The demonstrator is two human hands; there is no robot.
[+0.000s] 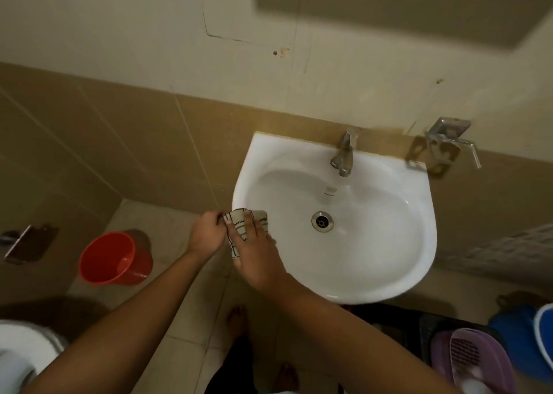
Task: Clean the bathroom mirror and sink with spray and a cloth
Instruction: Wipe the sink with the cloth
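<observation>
- Both hands are at the left rim of the sink (419,202), working the same cloth (239,223).
- Left hand (206,233): fingers curled, pinching the cloth's left edge. It sits just outside the rim, over the floor.
- Right hand (254,253): fingers spread flat on top of the cloth, pressing it onto the rim and the inner left wall of the basin. The thumb side hangs toward the person.
- The hands are almost touching, left just beside right, with the cloth bridging them.
- Cloth: pale with dark grid lines, bunched. Part shows above the right fingers, and a strip hangs between the two hands.
- The drain (322,221) is to the right of the right hand, apart from it. The basin looks wet and glossy.
- The tap (342,154) is beyond and right of the hands, at the back of the sink. Whether water is running I cannot tell.
- A metal wall fitting (449,142) is farther right, past the sink's back corner.
- A red bucket (115,259) is on the floor left of the left hand, well apart.
- A purple basin (469,360) and a blue container (520,336) are on the floor far right, nearer the person than the right forearm.
- Bare feet are visible on the tiles below the forearms.
- The frame is motion-blurred at the edges, so the object at far left cannot be identified.
</observation>
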